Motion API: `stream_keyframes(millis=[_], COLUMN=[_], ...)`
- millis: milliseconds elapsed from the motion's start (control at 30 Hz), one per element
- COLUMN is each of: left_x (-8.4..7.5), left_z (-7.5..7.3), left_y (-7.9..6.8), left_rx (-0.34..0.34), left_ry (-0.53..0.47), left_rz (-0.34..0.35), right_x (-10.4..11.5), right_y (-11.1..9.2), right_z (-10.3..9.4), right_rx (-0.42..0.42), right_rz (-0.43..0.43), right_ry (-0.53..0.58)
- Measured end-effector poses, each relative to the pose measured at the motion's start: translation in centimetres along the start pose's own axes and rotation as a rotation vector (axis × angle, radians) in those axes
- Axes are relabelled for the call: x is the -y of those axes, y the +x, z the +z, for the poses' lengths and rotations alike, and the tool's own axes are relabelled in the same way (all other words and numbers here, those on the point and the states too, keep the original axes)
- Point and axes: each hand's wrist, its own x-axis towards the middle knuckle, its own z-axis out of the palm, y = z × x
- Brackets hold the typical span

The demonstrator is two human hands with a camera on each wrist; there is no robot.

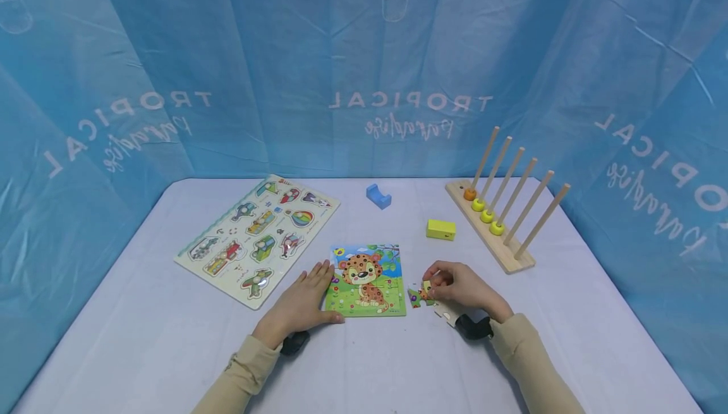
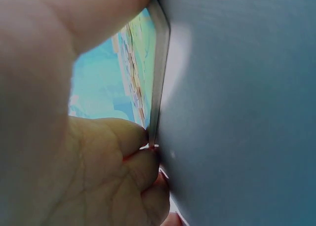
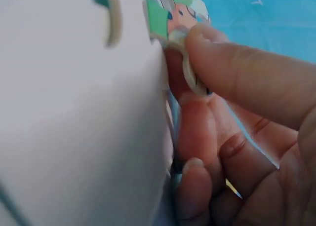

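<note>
Left hand [image 1: 301,300]: fingers extended, thumb spread, touching the left edge of the leopard puzzle [image 1: 364,281], which lay mid-table. Right hand [image 1: 462,286]: thumb and fingers pinched 1 puzzle piece [image 3: 179,18] just right of the puzzle. 1 yellow block [image 1: 440,229] lay beyond.

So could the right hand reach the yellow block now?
Probably yes: the yellow block lies just beyond the right hand, with nothing between them in the head view, though that hand already holds a puzzle piece.
</note>
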Motion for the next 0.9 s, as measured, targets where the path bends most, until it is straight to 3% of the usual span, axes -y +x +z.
stream_keyframes(millis=[267, 500, 733, 900], left_x=[0.1, 0.1, 0.1, 0.0], left_z=[0.0, -0.1, 0.1, 0.0], left_y=[-0.2, -0.2, 0.0, 0.0], left_rx=[0.003, -0.005, 0.005, 0.003], left_ry=[-0.002, -0.023, -0.005, -0.004], left_rz=[-0.005, -0.006, -0.006, 0.002], right_x=[-0.3, 1.5, 2.1, 4.1], right_y=[0.8, 1.6, 4.2, 5.9], right_z=[-0.6, -0.6, 0.4, 1.7], right_rx=[-0.018, -0.097, -0.129, -0.124], right_rz=[0.053, 0.139, 0.129, 0.126], right_ry=[0.161, 0.24, 0.277, 0.285])
